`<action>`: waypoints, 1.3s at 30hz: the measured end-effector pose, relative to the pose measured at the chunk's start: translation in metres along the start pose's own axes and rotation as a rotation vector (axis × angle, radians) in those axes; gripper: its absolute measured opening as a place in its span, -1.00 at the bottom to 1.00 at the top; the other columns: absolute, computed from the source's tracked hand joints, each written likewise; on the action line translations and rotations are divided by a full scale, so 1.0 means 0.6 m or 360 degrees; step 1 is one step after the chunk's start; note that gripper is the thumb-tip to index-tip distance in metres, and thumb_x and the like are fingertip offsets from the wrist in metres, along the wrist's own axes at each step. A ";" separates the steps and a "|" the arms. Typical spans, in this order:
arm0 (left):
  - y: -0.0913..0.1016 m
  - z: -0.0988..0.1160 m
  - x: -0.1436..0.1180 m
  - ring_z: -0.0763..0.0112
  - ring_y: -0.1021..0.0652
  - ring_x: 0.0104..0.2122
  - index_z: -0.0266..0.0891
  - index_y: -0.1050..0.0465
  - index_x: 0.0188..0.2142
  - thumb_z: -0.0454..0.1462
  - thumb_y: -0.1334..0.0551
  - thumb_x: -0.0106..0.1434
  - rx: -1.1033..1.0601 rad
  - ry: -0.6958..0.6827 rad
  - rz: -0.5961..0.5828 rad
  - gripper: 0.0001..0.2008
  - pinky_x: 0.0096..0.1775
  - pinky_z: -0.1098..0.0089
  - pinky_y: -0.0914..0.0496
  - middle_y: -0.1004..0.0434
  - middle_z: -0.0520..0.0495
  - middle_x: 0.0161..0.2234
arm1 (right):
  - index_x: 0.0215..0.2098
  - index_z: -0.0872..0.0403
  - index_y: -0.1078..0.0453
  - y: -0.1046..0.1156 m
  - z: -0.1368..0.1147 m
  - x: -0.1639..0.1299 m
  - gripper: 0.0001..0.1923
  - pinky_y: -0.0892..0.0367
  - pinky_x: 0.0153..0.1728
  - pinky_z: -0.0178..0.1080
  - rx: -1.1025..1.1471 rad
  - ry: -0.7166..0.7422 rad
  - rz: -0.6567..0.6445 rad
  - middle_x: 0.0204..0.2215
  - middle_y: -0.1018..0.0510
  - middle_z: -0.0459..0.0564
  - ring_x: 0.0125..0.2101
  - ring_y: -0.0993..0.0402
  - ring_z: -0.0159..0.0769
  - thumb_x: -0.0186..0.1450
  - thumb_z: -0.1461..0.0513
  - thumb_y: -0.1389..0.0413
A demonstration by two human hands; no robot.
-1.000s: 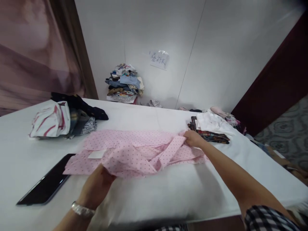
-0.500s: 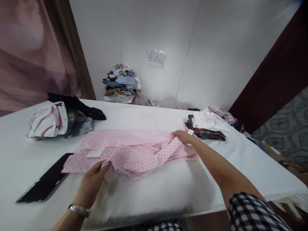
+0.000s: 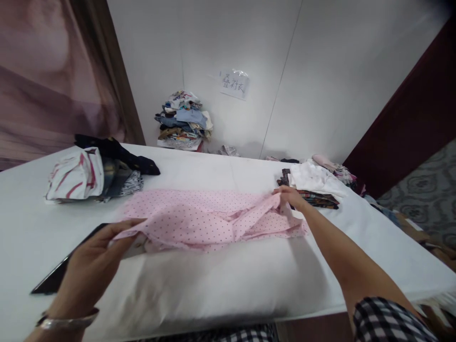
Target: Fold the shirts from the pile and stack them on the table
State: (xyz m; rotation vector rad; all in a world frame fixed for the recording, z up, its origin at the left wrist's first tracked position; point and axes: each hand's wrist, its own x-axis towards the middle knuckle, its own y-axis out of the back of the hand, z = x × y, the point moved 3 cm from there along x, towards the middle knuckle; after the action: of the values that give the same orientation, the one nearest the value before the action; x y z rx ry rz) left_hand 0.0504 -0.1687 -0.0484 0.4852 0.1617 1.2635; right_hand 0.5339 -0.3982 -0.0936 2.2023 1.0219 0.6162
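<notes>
A pink shirt with dark dots lies lengthwise across the white table, partly folded over itself. My left hand pinches its near left edge between thumb and fingers, lifted a little off the table. At the shirt's right end, my right hand grips the cloth with its fingers closed. Between the two hands the top layer bulges and creases. Part of the fabric underneath is hidden by this layer.
A dark tablet lies partly behind my left hand. Folded clothes sit at the left, and white and plaid clothes at the right. A tall clothes pile stands at the back, near a paper sign on the wall.
My left hand has moved left and slightly up with the shirt's edge, covering the white patch seen before. My right hand has shifted a little right, still on the cloth.
</notes>
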 end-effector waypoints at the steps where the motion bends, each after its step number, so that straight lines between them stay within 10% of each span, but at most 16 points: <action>1: 0.011 0.011 0.005 0.08 -0.54 -0.07 0.03 -0.53 -0.31 0.09 -0.24 -0.02 0.0066 -0.0068 0.0068 -0.65 0.09 0.07 -0.38 -0.61 0.19 -0.13 | -0.42 0.07 -0.39 0.010 0.014 -0.006 -0.85 -0.35 -0.24 -0.22 0.0250 -0.0054 0.0140 -0.36 -0.59 -0.01 -0.30 -0.48 -0.21 0.04 0.20 -0.05; 10: 0.057 0.056 0.083 0.15 -0.52 -0.05 -0.01 -0.39 -0.06 -0.09 -0.07 0.26 0.0658 -0.0429 0.0646 -0.70 0.04 0.08 -0.40 -0.51 0.17 -0.04 | -0.48 0.07 -0.44 0.021 0.071 -0.021 -0.82 -0.31 -0.32 -0.28 0.0725 -0.0244 0.0424 -0.51 -0.52 -0.10 -0.39 -0.42 -0.28 -0.04 0.16 -0.12; 18: -0.035 -0.040 0.216 0.12 -0.44 0.11 -0.39 -0.37 -0.02 -0.39 -0.01 0.17 0.1250 -0.0571 -0.0301 -0.61 0.15 0.13 -0.28 -0.34 -0.20 0.19 | -0.34 0.10 -0.48 0.002 0.057 0.010 -0.69 -0.33 -0.36 -0.26 0.0441 -0.0231 0.0365 -0.46 -0.57 -0.06 -0.42 -0.42 -0.29 -0.02 0.12 -0.10; 25: -0.118 -0.054 0.216 0.06 -0.45 0.09 -0.26 -0.47 -0.10 -0.08 -0.05 0.24 0.1063 -0.0712 -0.0478 -0.60 0.15 0.15 -0.28 -0.43 -0.25 0.13 | -0.33 0.09 -0.49 0.007 0.050 0.012 -0.68 -0.32 -0.40 -0.27 0.0303 -0.0232 0.0381 -0.48 -0.57 -0.06 -0.44 -0.43 -0.27 0.03 0.08 -0.09; 29: -0.156 -0.074 0.202 0.08 -0.49 0.02 -0.27 -0.50 -0.17 -0.14 -0.08 0.22 0.1084 -0.0725 -0.0682 -0.66 0.10 0.12 -0.31 -0.54 -0.27 -0.02 | -0.36 0.08 -0.50 0.012 0.048 0.014 -0.73 -0.29 -0.38 -0.25 -0.0477 -0.0237 0.0297 -0.47 -0.60 0.02 -0.40 -0.48 -0.20 0.14 0.11 -0.04; 34: -0.147 -0.079 0.164 0.12 -0.47 0.05 -0.24 -0.52 -0.15 -0.19 -0.07 0.27 0.1010 -0.0837 -0.0675 -0.69 0.12 0.22 -0.27 -0.53 -0.20 0.00 | -0.36 0.06 -0.51 -0.009 0.056 0.013 -0.71 -0.29 -0.33 -0.14 -0.1367 -0.0098 0.0110 -0.31 -0.63 0.20 -0.29 -0.55 -0.03 0.29 0.17 0.04; 39: -0.117 -0.079 0.159 0.05 -0.47 0.05 -0.18 -0.52 -0.14 -0.14 -0.07 0.29 0.1142 -0.0710 -0.0534 -0.69 0.07 0.18 -0.30 -0.53 -0.21 0.01 | -0.45 0.05 -0.44 -0.027 0.058 0.008 -0.73 -0.30 -0.29 -0.07 -0.1356 0.0097 0.0191 -0.35 -0.60 0.22 -0.27 -0.53 0.03 0.31 0.25 0.06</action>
State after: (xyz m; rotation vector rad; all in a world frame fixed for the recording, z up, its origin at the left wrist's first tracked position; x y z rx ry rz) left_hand 0.1233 -0.0818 -0.1072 1.2865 0.3053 0.7148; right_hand 0.5507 -0.3981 -0.1283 1.4927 0.5002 0.9606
